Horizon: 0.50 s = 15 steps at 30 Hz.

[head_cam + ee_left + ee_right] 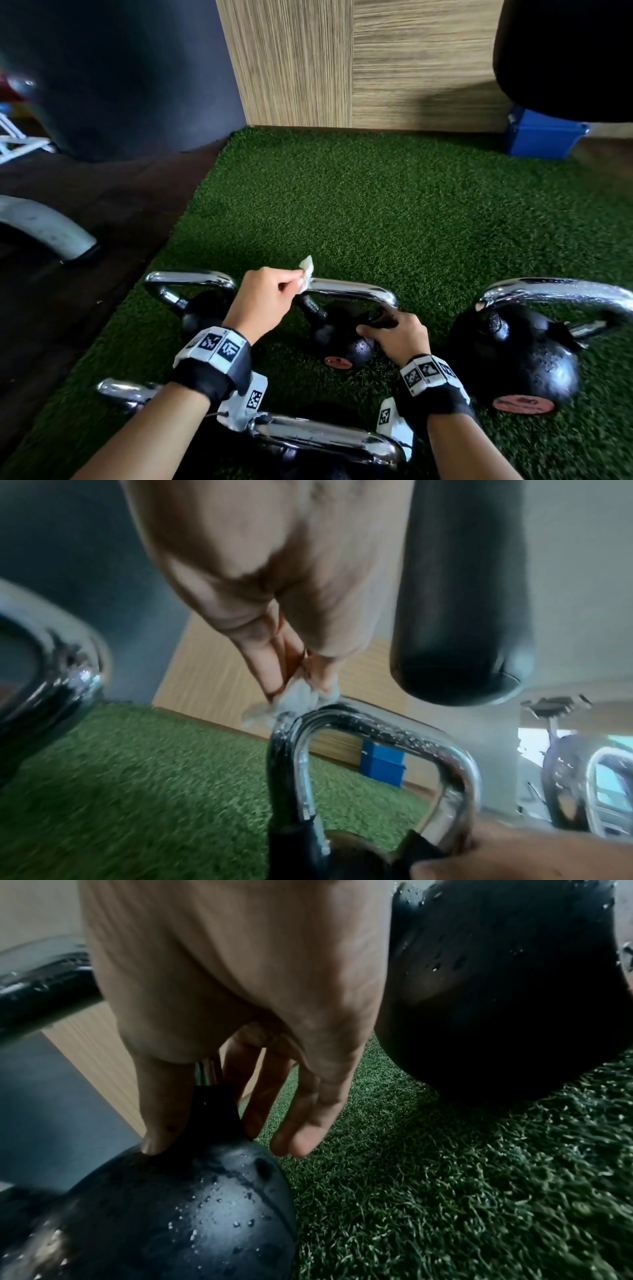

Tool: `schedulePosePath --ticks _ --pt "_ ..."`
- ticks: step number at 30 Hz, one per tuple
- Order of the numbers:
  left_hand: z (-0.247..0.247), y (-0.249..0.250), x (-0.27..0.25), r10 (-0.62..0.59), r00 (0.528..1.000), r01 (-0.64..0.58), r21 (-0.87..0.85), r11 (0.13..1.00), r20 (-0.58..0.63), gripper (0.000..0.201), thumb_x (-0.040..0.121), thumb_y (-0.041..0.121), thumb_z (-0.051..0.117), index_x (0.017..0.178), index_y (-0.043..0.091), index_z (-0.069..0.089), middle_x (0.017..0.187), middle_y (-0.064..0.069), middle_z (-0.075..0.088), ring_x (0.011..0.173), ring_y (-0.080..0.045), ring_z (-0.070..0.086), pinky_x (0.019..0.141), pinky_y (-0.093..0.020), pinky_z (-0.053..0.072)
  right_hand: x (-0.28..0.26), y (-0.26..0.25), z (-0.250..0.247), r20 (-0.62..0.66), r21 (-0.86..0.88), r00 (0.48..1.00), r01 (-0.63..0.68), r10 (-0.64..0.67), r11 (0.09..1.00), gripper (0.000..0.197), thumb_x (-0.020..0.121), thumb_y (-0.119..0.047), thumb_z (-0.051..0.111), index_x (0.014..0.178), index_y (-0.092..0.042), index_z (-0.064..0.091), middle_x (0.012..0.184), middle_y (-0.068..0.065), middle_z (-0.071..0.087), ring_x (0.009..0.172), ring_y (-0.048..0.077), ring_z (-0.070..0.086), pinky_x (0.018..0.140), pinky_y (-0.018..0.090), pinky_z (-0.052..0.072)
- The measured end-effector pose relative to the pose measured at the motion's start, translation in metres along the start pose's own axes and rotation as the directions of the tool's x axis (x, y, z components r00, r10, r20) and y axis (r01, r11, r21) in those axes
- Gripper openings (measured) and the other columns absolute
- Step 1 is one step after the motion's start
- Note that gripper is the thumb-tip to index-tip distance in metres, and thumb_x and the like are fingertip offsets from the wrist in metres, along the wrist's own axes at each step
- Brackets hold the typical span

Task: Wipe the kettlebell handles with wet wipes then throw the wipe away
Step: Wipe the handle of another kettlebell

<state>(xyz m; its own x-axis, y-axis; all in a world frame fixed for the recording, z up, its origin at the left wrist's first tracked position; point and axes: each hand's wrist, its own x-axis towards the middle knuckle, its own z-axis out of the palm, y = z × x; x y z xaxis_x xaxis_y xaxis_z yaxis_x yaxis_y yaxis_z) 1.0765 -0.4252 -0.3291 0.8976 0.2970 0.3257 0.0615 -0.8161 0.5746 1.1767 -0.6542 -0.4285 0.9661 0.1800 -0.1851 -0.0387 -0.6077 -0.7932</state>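
Nearest kettlebell point(325, 442) partly hidden behind both forearms.

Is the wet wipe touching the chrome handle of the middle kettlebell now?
Touching. The left wrist view shows the wet wipe, pinched by the left hand, pressed on the chrome handle.

My head view was evenly lit and fairly sharp at centre, with bright glare streaking the chrome handle point(349, 291). Toward the right edge the big kettlebell point(513, 356) smeared with blur, and the wood wall point(342, 61) bowed from the wide lens. The left wrist picture was soft and motion-blurred, the grass mat point(137, 777) streaked. My right wrist picture was dim, the right hand point(240, 988) shadowed and out of focus.
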Motion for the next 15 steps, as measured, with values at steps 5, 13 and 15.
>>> schedulePosePath --ticks 5,13,15 --pt "0.004 -0.022 0.003 -0.053 0.994 0.065 -0.124 0.990 0.092 0.023 0.095 0.022 0.069 0.116 0.029 0.076 0.104 0.025 0.074 0.082 0.016 0.066 0.061 -0.004 0.042 0.001 0.002 0.001 -0.012 0.005 1.000 -0.012 0.012 1.000 0.047 0.060 -0.048 0.090 0.104 -0.039 0.076 0.061 -0.026 0.056 0.062 -0.006 0.050 0.058 0.011 0.036" --pt "0.020 -0.062 -0.001 -0.159 0.957 0.229 -0.292 0.929 0.244 0.035 0.099 0.009 0.063 0.109 0.041 0.075 0.090 0.015 0.078 0.083 -0.004 0.068 0.081 -0.027 0.056 0.002 0.004 0.000 0.004 0.017 1.000 -0.025 0.025 1.000 0.057 0.061 -0.046 0.091 0.114 -0.032 0.075 0.079 -0.008 0.067 0.075 0.008 0.058 0.073 0.016 0.041" --pt "0.026 -0.063 -0.005 -0.199 0.951 0.284 -0.420 0.862 0.236 0.041 0.099 0.005 0.063 0.104 0.043 0.075 0.094 0.012 0.079 0.090 -0.007 0.071 0.088 -0.031 0.059 0.002 0.004 0.000 0.003 0.003 1.000 -0.016 0.016 1.000 0.057 0.062 -0.046 0.091 0.115 -0.034 0.074 0.077 -0.009 0.065 0.073 0.007 0.056 0.073 0.016 0.040"
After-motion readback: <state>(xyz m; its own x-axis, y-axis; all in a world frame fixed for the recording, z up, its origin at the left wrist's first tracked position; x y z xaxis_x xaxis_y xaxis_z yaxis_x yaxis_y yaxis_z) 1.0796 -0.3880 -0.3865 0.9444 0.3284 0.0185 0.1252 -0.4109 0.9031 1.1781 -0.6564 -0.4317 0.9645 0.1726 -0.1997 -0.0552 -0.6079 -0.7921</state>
